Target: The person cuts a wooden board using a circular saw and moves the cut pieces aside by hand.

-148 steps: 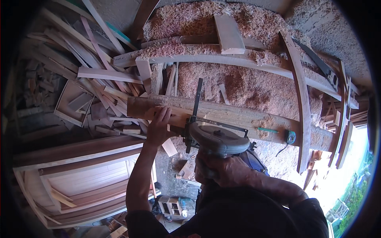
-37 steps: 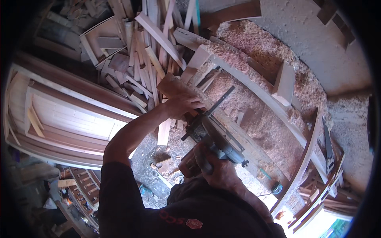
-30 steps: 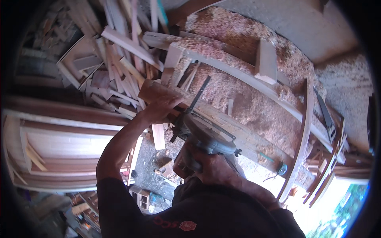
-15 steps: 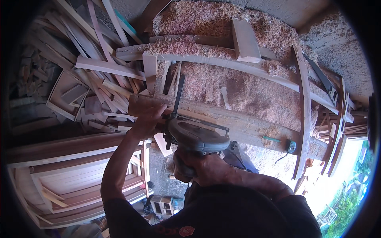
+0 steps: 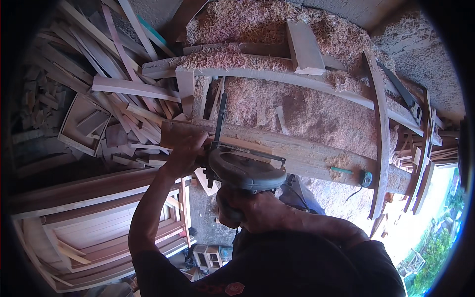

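A grey circular saw rests on a long wooden board in front of me. Its straight metal guide bar sticks out across the board to the far side. My right hand is closed round the saw's rear handle. At the saw's left front, my left hand lies over the board's brown left end, its fingers bent against the front of the saw and partly hidden. The blade and the cut line are hidden under the saw body.
A teal tape measure lies on the board to the right. Wood shavings heap behind it among beams. A handsaw leans at the far right. Scrap wood piles up left, above a wooden frame.
The view has turned slightly. Both hands keep their hold, and the saw sits at nearly the same place on the board, perhaps a touch further left.
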`<state>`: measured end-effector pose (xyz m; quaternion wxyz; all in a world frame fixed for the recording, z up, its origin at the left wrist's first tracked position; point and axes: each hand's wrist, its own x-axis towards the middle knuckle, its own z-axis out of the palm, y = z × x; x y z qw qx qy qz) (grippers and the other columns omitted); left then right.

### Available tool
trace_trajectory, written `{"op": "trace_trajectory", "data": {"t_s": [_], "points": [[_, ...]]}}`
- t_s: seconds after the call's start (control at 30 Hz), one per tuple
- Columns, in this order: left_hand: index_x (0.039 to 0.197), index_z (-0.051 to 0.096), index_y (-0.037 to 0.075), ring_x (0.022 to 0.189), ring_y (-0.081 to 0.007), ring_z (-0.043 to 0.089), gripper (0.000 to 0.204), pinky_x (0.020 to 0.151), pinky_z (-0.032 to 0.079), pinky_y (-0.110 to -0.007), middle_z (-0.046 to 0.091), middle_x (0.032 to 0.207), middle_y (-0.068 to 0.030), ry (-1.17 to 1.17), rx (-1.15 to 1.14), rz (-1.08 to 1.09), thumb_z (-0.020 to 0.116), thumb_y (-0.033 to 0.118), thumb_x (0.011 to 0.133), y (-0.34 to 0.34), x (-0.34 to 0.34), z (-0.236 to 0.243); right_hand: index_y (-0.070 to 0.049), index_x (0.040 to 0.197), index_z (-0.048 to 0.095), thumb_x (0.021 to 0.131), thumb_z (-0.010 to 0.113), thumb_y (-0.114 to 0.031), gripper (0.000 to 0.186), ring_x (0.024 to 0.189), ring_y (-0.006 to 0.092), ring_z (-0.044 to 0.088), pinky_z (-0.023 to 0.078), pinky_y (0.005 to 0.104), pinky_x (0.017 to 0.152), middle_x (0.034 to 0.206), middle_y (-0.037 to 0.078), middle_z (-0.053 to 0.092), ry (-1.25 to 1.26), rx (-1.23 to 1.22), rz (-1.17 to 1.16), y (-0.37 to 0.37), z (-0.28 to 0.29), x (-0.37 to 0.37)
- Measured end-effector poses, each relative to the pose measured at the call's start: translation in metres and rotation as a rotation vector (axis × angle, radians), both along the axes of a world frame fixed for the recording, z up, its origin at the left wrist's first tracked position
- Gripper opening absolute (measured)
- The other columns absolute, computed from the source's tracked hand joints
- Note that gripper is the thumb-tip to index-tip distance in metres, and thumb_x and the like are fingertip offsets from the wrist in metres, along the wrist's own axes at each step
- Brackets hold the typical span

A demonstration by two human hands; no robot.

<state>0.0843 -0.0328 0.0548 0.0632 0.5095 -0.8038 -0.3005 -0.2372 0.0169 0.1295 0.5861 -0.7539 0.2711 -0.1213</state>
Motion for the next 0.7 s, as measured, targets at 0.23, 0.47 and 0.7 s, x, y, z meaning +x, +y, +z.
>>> {"op": "trace_trajectory", "data": {"t_s": [0.23,0.47,0.7], "points": [[0.142,0.051,0.003,0.128,-0.0437,0.059,0.070,0.106,0.050,-0.050,0.061,0.133,-0.0214,0.016,0.013,0.017,0.085,0.010,0.081,0.002,0.004,-0.003,-0.009,0.148,0.053,0.081,0.071,-0.008,0.069,0.104,0.0454,0.072,0.061,0.0551,0.089,0.117,0.027,0.070,-0.025,0.005,0.007,0.000,-0.001,0.002],[0.154,0.042,-0.002,0.141,-0.0442,0.052,0.086,0.115,0.044,-0.051,0.053,0.152,-0.0234,-0.080,-0.233,0.083,0.087,0.015,0.082,0.033,0.025,-0.022,-0.008,0.141,0.056,0.083,0.070,-0.008,0.059,0.098,0.0458,0.073,0.062,0.0552,0.083,0.111,0.025,0.070,-0.027,-0.058,0.002,-0.001,0.001,0.003],[0.143,0.056,-0.002,0.111,-0.0256,0.067,0.051,0.096,0.053,-0.037,0.068,0.121,-0.0130,0.366,-0.027,1.292,0.057,0.038,0.111,0.195,-0.055,-0.065,-0.008,0.138,0.057,0.085,0.069,-0.008,0.054,0.100,0.0470,0.072,0.061,0.0557,0.084,0.109,0.025,0.071,0.043,-0.027,0.019,0.001,0.000,0.003]]}}
